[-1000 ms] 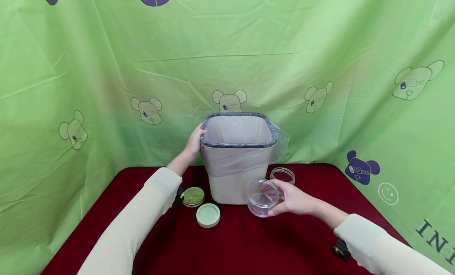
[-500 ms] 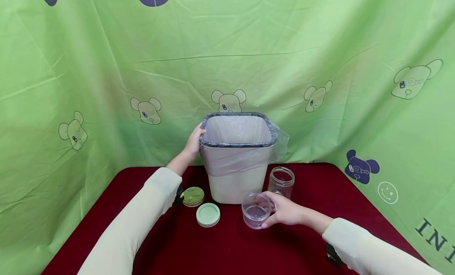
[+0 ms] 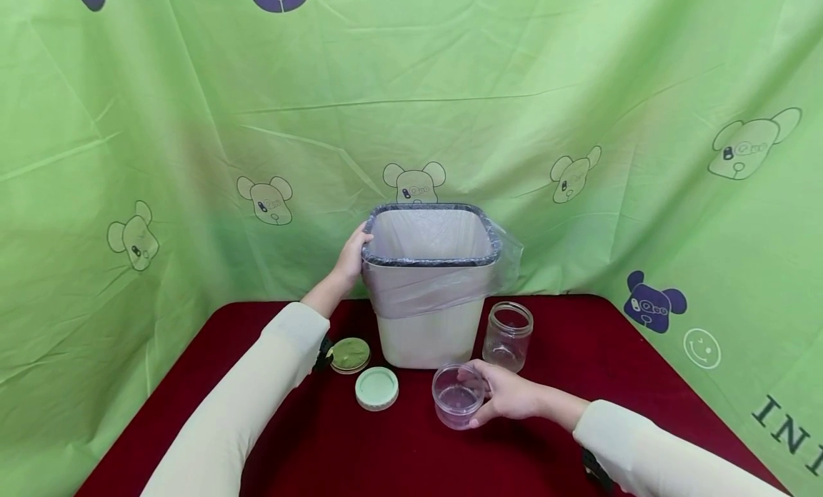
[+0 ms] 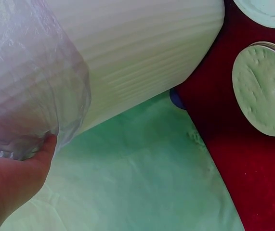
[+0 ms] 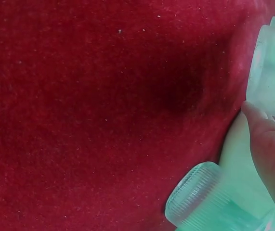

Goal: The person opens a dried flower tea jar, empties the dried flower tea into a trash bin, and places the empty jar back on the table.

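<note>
A pale trash bin [image 3: 424, 333] with a clear liner folded over its dark rim stands at the table's back middle. My left hand [image 3: 351, 258] holds the bin at its upper left side, over the liner [image 4: 36, 72]. My right hand [image 3: 511, 393] grips a clear, lidless round plastic jar [image 3: 458, 404] by its right side, in front of the bin. In the right wrist view that jar [image 5: 271, 72] shows at the right edge, low over or on the cloth; I cannot tell which. Behind my right hand a taller clear jar [image 3: 508, 336] stands upright, open at the top.
Two round lids lie left of the bin's base: an olive-green one [image 3: 350, 355] by my left sleeve and a pale green one [image 3: 376, 388] nearer me. A dark red cloth [image 3: 360, 454] covers the table. Green printed fabric [image 3: 411, 126] hangs behind and at both sides.
My right hand has brought the plastic jar down and toward me, slightly left, uncovering the taller jar behind. My left hand and the bin have stayed put.
</note>
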`<action>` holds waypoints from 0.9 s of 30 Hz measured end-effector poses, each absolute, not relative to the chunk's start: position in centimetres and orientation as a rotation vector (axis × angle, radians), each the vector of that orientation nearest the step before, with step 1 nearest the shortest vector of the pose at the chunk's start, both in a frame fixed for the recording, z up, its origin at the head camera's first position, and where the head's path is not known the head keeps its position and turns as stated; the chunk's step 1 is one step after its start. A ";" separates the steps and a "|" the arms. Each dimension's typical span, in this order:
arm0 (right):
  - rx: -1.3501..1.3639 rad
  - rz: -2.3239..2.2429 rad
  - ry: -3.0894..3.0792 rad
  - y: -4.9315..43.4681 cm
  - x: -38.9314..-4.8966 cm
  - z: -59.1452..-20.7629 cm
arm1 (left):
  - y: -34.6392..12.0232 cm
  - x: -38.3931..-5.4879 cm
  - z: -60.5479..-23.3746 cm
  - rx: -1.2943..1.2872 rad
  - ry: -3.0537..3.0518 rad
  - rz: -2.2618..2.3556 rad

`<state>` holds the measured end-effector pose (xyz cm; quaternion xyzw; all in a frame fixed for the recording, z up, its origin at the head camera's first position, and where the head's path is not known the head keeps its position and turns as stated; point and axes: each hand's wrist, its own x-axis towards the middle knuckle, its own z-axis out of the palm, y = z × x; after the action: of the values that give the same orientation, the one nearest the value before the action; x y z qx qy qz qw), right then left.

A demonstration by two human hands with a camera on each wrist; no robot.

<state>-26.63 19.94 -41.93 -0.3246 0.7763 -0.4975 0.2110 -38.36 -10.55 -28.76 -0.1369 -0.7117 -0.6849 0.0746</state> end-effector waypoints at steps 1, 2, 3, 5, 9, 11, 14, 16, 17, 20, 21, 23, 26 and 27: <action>-0.898 -1.380 2.160 19.9 -26.6 -42.0 | -10.6 -38.3 -28.8 -0.412 -2.137 -2.059; -0.897 -1.380 2.159 19.9 -26.6 -42.1 | -10.6 -38.3 -28.7 -0.412 -2.136 -2.062; -0.893 -1.386 2.153 19.9 -26.6 -42.1 | -10.5 -38.3 -28.7 -0.407 -2.136 -2.064; -0.893 -1.395 2.144 19.9 -26.6 -42.3 | -10.5 -38.3 -28.7 -0.397 -2.136 -2.066; -0.882 -1.409 2.136 20.0 -26.7 -42.7 | -10.5 -38.3 -28.7 -0.386 -2.141 -2.048; -0.873 -1.412 2.134 20.1 -26.7 -43.0 | -10.5 -38.2 -28.6 -0.392 -2.143 -2.039; -0.864 -1.416 2.131 20.3 -26.8 -43.3 | -10.4 -38.2 -28.6 -0.405 -2.143 -2.037; -0.870 -1.418 2.128 20.3 -26.8 -43.5 | -10.4 -38.2 -28.6 -0.404 -2.143 -2.036; -0.871 -1.419 2.127 20.4 -26.8 -43.6 | -10.4 -38.2 -28.6 -0.405 -2.143 -2.037; -0.879 -1.417 2.126 20.4 -26.8 -43.7 | -10.5 -38.3 -28.6 -0.399 -2.144 -2.036; -0.883 -1.418 2.123 20.4 -26.8 -43.7 | -10.5 -38.3 -28.6 -0.400 -2.146 -2.033; -0.885 -1.422 2.121 20.4 -26.8 -43.7 | -10.6 -38.4 -28.7 -0.404 -2.145 -2.033; -0.914 -1.429 2.110 20.4 -26.8 -43.8 | -10.6 -38.3 -28.7 -0.407 -2.153 -2.034; -0.917 -1.432 2.108 20.5 -26.8 -43.9 | -10.6 -38.3 -28.7 -0.406 -2.153 -2.034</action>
<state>-26.79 20.45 -43.88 -0.3305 0.7602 -0.5164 0.2149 -38.28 -10.62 -28.69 -0.1355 -0.7181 -0.6784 0.0759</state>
